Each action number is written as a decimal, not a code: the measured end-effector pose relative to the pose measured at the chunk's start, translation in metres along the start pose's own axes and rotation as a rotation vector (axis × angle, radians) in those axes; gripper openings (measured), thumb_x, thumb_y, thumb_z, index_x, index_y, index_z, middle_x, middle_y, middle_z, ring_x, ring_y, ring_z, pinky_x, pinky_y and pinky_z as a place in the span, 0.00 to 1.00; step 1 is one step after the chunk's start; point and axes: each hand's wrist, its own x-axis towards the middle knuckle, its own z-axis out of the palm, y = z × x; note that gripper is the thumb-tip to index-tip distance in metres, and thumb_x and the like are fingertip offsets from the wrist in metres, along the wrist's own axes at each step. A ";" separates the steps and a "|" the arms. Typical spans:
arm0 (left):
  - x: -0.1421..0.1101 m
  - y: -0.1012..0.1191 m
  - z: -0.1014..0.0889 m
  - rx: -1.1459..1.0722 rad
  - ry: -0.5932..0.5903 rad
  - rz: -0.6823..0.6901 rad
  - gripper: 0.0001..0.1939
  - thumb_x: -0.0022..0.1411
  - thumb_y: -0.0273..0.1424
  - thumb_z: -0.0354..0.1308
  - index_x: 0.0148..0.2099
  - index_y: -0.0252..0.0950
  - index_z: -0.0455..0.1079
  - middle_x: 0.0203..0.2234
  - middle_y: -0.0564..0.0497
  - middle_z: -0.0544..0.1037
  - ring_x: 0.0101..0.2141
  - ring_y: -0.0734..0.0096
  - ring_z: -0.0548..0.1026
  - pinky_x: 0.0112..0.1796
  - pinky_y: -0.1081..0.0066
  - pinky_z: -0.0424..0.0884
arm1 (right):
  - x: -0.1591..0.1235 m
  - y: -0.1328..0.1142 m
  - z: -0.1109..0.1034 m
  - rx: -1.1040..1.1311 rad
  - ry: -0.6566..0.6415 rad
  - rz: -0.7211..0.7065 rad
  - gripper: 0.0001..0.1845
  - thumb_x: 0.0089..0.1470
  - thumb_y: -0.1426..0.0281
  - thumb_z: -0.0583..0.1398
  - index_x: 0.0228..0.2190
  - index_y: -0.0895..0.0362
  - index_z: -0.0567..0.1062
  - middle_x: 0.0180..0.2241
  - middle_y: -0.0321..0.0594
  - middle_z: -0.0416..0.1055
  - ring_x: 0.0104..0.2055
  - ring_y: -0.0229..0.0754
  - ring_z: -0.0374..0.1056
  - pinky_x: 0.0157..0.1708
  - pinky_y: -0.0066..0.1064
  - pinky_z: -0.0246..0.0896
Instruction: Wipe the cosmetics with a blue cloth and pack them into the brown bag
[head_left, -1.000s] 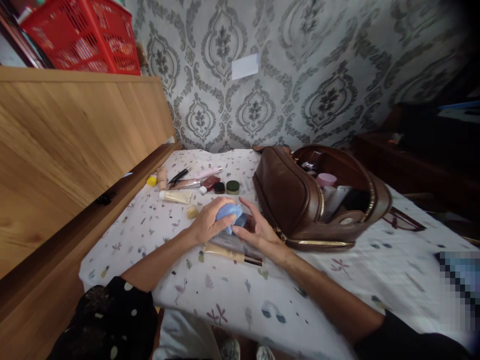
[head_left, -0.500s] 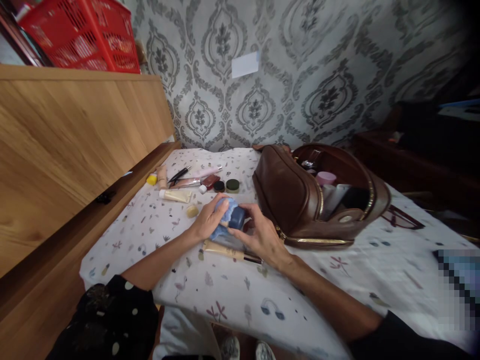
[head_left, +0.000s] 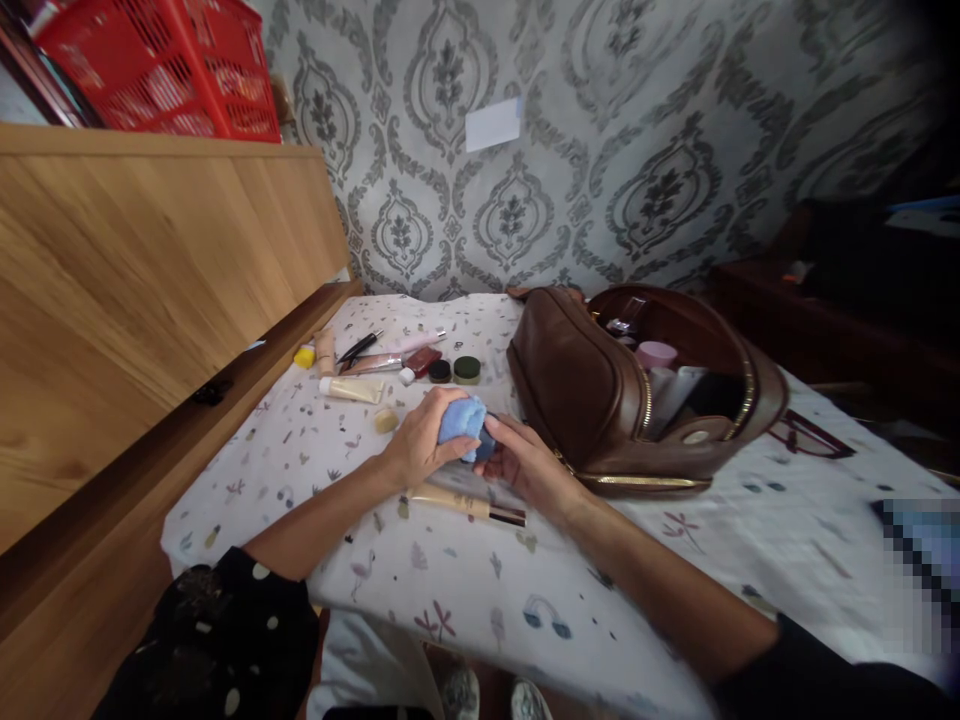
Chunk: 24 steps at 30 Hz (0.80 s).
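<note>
My left hand (head_left: pixel 420 440) is closed on a light blue cloth (head_left: pixel 460 417) and presses it onto a small dark blue container (head_left: pixel 484 447). My right hand (head_left: pixel 525 462) cups that container from the right, fingers curled round it; most of the container is hidden. Both hands hover just above a table under a white patterned tablecloth (head_left: pixel 465 590). A long beige tube with a dark cap (head_left: pixel 465 504) lies on the cloth right below my hands. An open brown leather bag (head_left: pixel 600 395) stands just to the right, with a pink-lidded jar (head_left: pixel 655 354) and other items inside.
Several cosmetics lie in a row at the far left of the table: a beige tube (head_left: pixel 351 389), pens, a dark red case (head_left: pixel 421 361), two small dark jars (head_left: pixel 454 371), a yellow cap (head_left: pixel 304 357). A wooden panel (head_left: pixel 150 280) borders the left. A red basket (head_left: pixel 161 65) sits above.
The blue container, plainly showing half a second ago, is now mostly covered again by the cloth. My left hand has shifted the cloth over its top; my right hand turned slightly beneath.
</note>
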 end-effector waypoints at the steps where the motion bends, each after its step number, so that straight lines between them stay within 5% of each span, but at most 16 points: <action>1: 0.000 -0.002 0.000 0.004 -0.004 0.007 0.28 0.64 0.51 0.56 0.57 0.39 0.62 0.48 0.43 0.72 0.49 0.56 0.73 0.51 0.61 0.68 | 0.000 0.000 -0.001 0.011 0.003 0.004 0.30 0.37 0.46 0.72 0.29 0.55 0.69 0.23 0.33 0.70 0.21 0.36 0.67 0.18 0.26 0.55; 8: 0.003 -0.013 0.007 0.079 0.004 0.091 0.39 0.54 0.47 0.70 0.61 0.41 0.57 0.53 0.42 0.69 0.55 0.51 0.70 0.56 0.56 0.66 | -0.001 -0.002 -0.001 0.059 0.068 -0.033 0.27 0.40 0.47 0.71 0.31 0.55 0.73 0.24 0.34 0.70 0.24 0.36 0.65 0.22 0.27 0.60; 17: 0.004 -0.008 0.002 0.035 0.053 -0.047 0.38 0.58 0.44 0.67 0.63 0.38 0.53 0.58 0.38 0.68 0.56 0.51 0.71 0.55 0.57 0.67 | -0.004 -0.002 0.003 0.021 0.069 -0.134 0.28 0.37 0.56 0.75 0.37 0.54 0.73 0.30 0.33 0.70 0.28 0.34 0.63 0.27 0.27 0.58; 24: 0.004 0.000 0.002 -0.072 0.010 -0.214 0.28 0.63 0.46 0.61 0.58 0.37 0.61 0.43 0.44 0.79 0.44 0.55 0.78 0.44 0.64 0.72 | -0.001 0.000 -0.002 -0.037 0.142 -0.217 0.32 0.36 0.59 0.76 0.42 0.51 0.70 0.32 0.31 0.71 0.30 0.34 0.64 0.27 0.24 0.57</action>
